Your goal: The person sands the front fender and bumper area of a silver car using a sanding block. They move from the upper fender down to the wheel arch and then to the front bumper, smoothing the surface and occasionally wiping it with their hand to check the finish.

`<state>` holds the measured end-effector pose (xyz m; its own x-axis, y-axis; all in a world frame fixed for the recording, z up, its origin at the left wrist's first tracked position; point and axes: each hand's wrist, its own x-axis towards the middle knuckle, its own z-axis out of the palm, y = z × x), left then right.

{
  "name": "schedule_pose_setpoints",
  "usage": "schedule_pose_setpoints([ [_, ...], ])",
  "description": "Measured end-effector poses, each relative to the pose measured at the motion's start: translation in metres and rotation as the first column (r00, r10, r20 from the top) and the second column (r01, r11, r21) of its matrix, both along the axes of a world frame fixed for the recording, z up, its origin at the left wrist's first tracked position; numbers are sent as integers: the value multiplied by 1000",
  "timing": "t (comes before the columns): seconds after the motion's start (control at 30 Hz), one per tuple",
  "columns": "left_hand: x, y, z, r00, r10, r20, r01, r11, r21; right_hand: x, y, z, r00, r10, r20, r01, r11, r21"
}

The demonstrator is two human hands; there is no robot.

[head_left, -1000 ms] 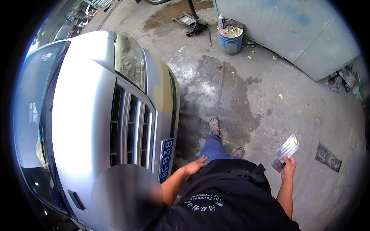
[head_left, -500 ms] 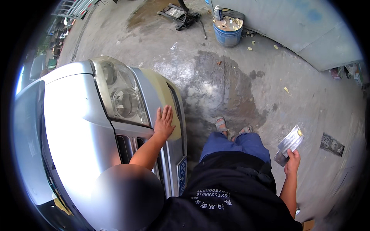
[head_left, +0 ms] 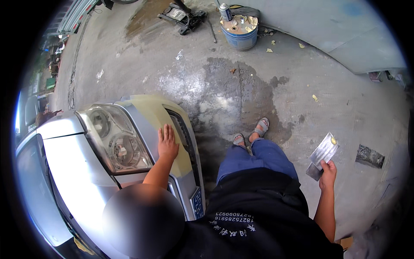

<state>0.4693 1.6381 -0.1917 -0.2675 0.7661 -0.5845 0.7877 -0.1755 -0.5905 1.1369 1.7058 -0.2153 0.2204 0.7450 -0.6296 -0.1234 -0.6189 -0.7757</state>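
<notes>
My left hand (head_left: 167, 143) lies flat, fingers apart, on the silver car's front bumper (head_left: 183, 172), on a pale yellowish filler patch (head_left: 152, 112) beside the headlight (head_left: 114, 140). My right hand (head_left: 327, 172) hangs out to the right and grips a flat metal scraper plate (head_left: 323, 153) that carries a small dab of yellowish putty near its top corner. The plate is held over the concrete floor, well apart from the car.
The silver car's hood (head_left: 73, 181) fills the lower left. A blue bucket (head_left: 239, 30) with a spray can on top and a floor jack (head_left: 181, 15) stand at the back. A grey panel (head_left: 345, 30) leans at the upper right. A dark wet stain (head_left: 241, 95) spreads ahead of my feet.
I have shifted round toward the car's corner. My left hand rose from my thigh onto the bumper beside the headlight and now rests on the filler patch. My right hand still holds the plate.
</notes>
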Motion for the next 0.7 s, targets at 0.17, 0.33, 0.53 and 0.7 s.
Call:
schedule_pose_setpoints([
  [0.17, 24, -27, 2, 999, 24, 27, -18, 980, -200, 0, 49, 2, 1000, -7, -24, 7, 1000, 24],
  [0.33, 17, -9, 16, 994, 91, 58, -72, 960, -270, -11, 85, -6, 999, 29, -22, -29, 1000, -10],
  [0.53, -41, 67, 26, 996, 83, 34, -85, 996, 39, -44, 137, -20, 995, 95, -20, -95, 995, -6],
  [0.7, -82, 160, 36, 955, 292, -56, -294, 956, -20, -100, 200, -7, 997, 76, 2, -76, 997, 12],
])
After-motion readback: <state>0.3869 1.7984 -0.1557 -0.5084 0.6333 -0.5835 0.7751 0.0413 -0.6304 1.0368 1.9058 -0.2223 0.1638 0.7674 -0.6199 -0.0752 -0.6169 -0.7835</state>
